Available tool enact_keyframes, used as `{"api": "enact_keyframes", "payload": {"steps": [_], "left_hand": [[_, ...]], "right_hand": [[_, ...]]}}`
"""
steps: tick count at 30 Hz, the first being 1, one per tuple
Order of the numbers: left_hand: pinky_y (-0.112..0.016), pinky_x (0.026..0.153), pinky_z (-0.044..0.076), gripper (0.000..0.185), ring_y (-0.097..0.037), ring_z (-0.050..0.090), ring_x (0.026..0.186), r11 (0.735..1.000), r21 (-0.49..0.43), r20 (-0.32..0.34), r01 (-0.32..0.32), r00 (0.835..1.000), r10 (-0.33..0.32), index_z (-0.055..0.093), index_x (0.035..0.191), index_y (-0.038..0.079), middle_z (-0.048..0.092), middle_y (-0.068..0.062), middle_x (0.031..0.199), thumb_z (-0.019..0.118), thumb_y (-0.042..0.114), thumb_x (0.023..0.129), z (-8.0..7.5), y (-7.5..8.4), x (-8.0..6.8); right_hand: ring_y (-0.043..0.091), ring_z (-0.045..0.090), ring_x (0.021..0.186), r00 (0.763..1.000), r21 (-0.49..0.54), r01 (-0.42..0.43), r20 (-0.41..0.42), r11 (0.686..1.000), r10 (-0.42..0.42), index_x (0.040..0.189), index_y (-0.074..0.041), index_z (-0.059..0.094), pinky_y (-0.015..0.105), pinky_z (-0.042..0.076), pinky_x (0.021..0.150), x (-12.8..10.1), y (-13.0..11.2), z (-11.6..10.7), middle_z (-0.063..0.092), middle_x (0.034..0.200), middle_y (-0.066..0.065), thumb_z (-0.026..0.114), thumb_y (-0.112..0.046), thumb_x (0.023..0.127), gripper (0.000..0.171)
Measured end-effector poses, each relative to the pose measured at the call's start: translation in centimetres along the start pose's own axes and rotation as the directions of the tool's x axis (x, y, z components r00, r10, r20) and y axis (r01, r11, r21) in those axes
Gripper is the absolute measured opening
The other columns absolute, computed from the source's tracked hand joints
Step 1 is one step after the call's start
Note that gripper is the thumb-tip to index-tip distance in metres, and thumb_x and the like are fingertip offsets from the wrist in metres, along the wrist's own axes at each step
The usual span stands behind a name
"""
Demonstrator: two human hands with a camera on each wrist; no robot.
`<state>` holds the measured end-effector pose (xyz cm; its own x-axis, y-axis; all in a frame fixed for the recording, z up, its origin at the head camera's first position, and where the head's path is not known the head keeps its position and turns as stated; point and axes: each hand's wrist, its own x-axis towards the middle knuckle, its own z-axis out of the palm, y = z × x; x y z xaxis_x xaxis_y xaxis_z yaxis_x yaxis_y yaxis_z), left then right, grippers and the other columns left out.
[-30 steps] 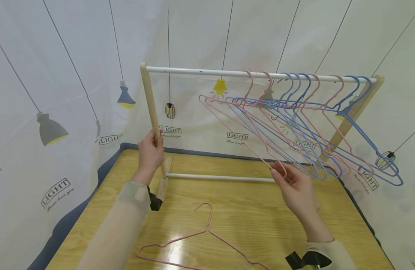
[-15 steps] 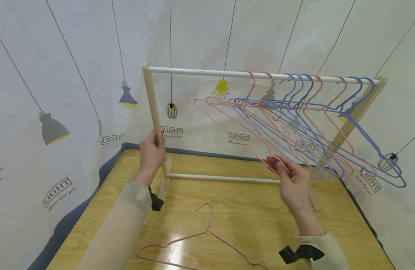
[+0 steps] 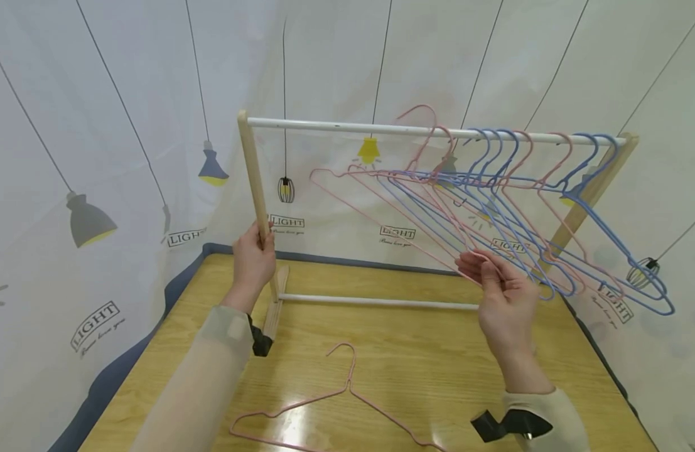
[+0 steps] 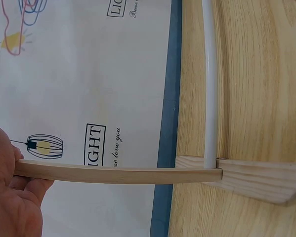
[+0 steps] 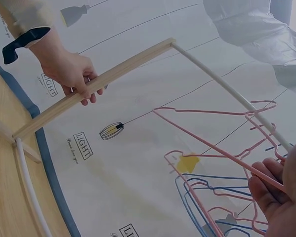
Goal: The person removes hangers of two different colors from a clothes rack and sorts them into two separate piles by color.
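Now right hand (image 3: 502,295) fingers pinch the pink hanger (image 3: 381,207), its hook lifted clear above the rail (image 3: 324,126) since a moment ago; left hand (image 3: 252,260) grips the post (image 3: 253,176).

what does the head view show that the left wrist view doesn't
Only the head view shows the right hand pinching a pink hanger with its hook lifted above the white rail, the other hangers on that rail, and a spare pink hanger on the table. Only the left wrist view shows the rack's wooden foot close up. Both show the left hand gripping the wooden post.
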<state>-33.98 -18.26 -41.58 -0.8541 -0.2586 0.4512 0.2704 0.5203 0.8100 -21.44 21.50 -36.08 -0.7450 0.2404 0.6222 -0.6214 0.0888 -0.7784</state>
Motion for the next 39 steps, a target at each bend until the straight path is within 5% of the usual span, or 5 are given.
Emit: {"api": "enact_keyframes", "payload": {"steps": [9,24,32,39], "left_hand": [[-0.047,0.075,0.058,0.027,-0.033,0.072,0.093,1.000,0.009,-0.005,0.002,1.000,-0.002,0.069,0.134,0.005,0.075,-0.023,0.116,0.059,0.010,0.109,0.0,0.0,0.0],[-0.046,0.073,0.057,0.028,-0.033,0.071,0.090,1.000,0.016,-0.006,-0.021,1.000,0.021,0.069,0.134,0.003,0.075,-0.023,0.116,0.060,0.009,0.108,0.0,-0.2,0.1],[-0.047,0.073,0.058,0.027,-0.034,0.072,0.092,1.000,0.002,-0.011,-0.024,1.000,0.024,0.069,0.134,0.002,0.074,-0.023,0.116,0.060,0.007,0.108,-0.1,-0.2,0.2],[-0.046,0.073,0.057,0.028,-0.032,0.072,0.092,1.000,0.011,-0.010,-0.016,1.000,0.016,0.069,0.135,0.004,0.075,-0.022,0.118,0.060,0.009,0.109,0.0,-0.4,0.1]], "right_hand": [[0.023,0.076,0.099,1.000,0.054,-0.006,-0.012,0.998,0.007,0.127,0.012,0.069,0.034,0.058,0.091,-0.2,-1.6,-1.2,0.076,0.112,0.018,0.055,-0.006,0.109,0.029],[0.026,0.077,0.098,0.979,0.066,-0.194,0.079,0.979,0.188,0.125,0.021,0.063,0.037,0.056,0.092,-3.8,-2.1,-4.3,0.077,0.108,0.020,0.054,-0.001,0.109,0.029],[0.028,0.075,0.106,0.904,0.214,-0.359,0.321,0.909,0.281,0.130,0.026,0.055,0.039,0.056,0.094,-7.0,0.5,-6.3,0.076,0.116,0.020,0.045,0.000,0.112,0.033],[0.027,0.074,0.107,0.833,0.160,-0.469,0.406,0.869,0.375,0.130,0.025,0.056,0.040,0.057,0.093,-10.2,2.5,-7.5,0.076,0.116,0.016,0.045,-0.002,0.113,0.033]]}}
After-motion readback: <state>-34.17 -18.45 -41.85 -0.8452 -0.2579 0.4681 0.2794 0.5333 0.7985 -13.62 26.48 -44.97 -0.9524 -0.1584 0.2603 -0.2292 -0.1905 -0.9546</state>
